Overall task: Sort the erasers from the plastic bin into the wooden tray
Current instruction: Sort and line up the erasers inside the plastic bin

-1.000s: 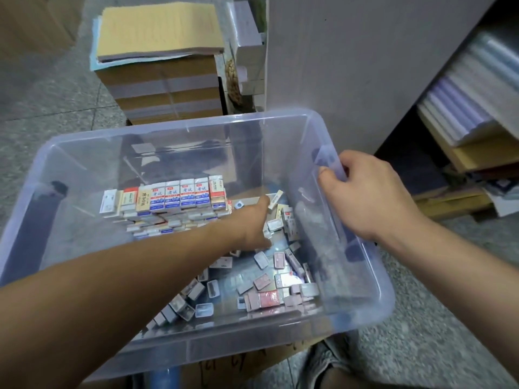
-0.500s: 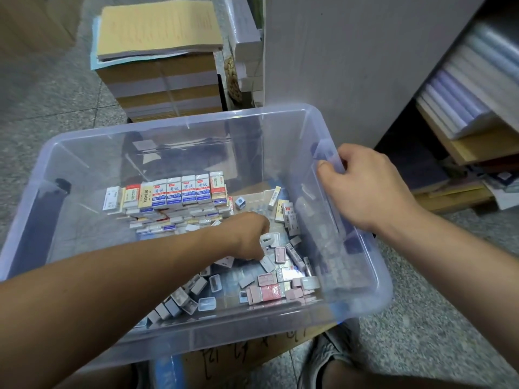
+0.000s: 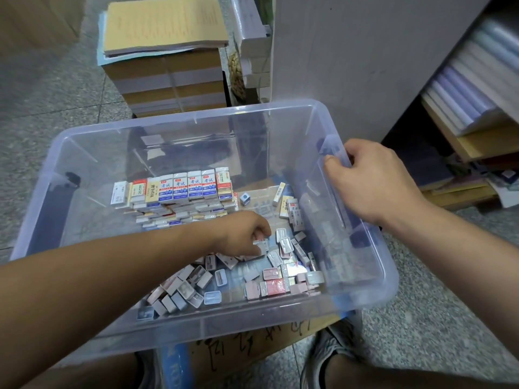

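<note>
Left hand (image 3: 241, 234) grip on glossy rectangular eraser (image 3: 262, 245) in translucent bin (image 3: 196, 119)

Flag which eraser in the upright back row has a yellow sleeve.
The yellow-sleeved eraser, third from the left in that row inside the plastic bin. Every other sleeve in the row is white, red-and-white or blue.

Plastic bin (image 3: 224, 324) sits on cardboard box (image 3: 252, 352), box on floor (image 3: 42, 108). Inside bin: stacked erasers (image 3: 179, 189) toward 11 o'clock, loose erasers (image 3: 269, 279) heaped toward 5 o'clock. Left hand (image 3: 244, 237) down among loose ones; right hand (image 3: 373, 183) grips rim at 3 o'clock. Paper stack (image 3: 168, 80) behind bin, 12 o'clock. Shelf (image 3: 477, 141) at 2 o'clock.
</note>
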A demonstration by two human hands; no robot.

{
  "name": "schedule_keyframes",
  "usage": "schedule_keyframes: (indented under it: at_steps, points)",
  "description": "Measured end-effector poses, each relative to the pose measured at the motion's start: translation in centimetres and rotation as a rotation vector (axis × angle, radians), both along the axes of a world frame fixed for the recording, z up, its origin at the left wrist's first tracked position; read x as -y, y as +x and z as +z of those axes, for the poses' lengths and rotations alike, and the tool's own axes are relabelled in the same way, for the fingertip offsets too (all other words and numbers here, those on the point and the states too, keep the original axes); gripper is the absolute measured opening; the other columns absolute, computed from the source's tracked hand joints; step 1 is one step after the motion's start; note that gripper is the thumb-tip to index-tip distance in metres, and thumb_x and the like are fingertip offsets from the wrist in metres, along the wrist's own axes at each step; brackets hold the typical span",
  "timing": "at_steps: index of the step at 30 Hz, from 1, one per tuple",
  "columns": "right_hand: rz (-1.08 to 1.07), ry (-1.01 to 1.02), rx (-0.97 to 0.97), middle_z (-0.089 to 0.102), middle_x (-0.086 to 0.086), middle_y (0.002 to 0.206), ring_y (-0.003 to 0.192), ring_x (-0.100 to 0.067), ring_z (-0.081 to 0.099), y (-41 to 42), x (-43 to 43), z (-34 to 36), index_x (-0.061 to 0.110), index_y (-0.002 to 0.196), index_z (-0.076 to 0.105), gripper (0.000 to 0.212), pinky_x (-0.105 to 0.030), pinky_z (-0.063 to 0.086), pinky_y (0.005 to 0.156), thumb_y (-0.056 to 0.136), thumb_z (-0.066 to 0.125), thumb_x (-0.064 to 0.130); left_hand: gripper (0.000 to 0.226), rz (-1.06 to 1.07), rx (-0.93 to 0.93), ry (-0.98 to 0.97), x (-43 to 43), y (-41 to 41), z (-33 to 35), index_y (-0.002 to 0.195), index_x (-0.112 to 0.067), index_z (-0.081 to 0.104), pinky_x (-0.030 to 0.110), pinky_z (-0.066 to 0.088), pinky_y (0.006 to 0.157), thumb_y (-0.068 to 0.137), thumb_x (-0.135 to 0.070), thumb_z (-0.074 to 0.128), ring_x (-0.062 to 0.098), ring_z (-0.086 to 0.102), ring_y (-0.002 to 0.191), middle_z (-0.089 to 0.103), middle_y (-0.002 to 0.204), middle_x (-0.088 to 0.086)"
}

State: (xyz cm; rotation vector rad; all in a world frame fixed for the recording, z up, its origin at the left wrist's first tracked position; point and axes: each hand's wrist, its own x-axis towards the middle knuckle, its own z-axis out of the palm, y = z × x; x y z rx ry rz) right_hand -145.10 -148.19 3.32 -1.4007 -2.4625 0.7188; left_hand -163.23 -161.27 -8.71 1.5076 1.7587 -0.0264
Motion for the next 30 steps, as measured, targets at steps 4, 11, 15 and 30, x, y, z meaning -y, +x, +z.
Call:
schedule_keyframes:
  at_steps: [4,11,15,30]
  points:
    - [-0.006,0.002,-0.005,0.057,-0.004,0.071,0.071,-0.03,0.053,0.0,-0.1,0.0,0.012,0.07,0.049,0.036,-0.036,0.035,0.058,0.092,0.05,0.04,0.036,0.078,0.08,0.004,1.4,-1.8,1.2,0.124,-0.023,0.067,0.003,0.039,0.066,0.09,-0.021,0.075,-0.004,0.055,0.084,0.059,0.097,-0.02]
    - [-0.014,-0.005,-0.012,0.056,-0.004,0.067,0.067,-0.027,0.053,-0.1,0.3,0.2,0.012,0.067,0.047,0.036,-0.035,0.034,0.054,0.09,0.05,0.039,0.038,-0.075,-0.039,-0.101,4.8,-4.7,1.9,0.123,-0.031,0.067,0.028,0.051,0.086,0.087,-0.024,0.077,0.011,0.059,0.098,0.063,0.11,-0.012]
    - [-0.014,0.007,-0.015,0.054,-0.003,0.066,0.065,-0.024,0.051,-0.1,0.2,0.1,0.012,0.065,0.045,0.036,-0.034,0.032,0.053,0.09,0.051,0.038,0.042,-0.153,-0.132,-0.085,5.3,-4.6,1.3,0.129,-0.029,0.063,0.029,0.048,0.089,0.089,-0.023,0.072,0.013,0.058,0.105,0.062,0.121,-0.008]
    - [-0.006,0.022,-0.024,0.053,-0.003,0.066,0.064,-0.02,0.05,-0.1,0.1,-0.1,0.012,0.065,0.045,0.037,-0.032,0.032,0.052,0.091,0.051,0.037,0.044,-0.244,-0.159,-0.106,6.1,-3.0,0.5,0.133,-0.032,0.055,0.032,0.047,0.092,0.093,-0.028,0.07,0.013,0.054,0.108,0.06,0.126,-0.008]
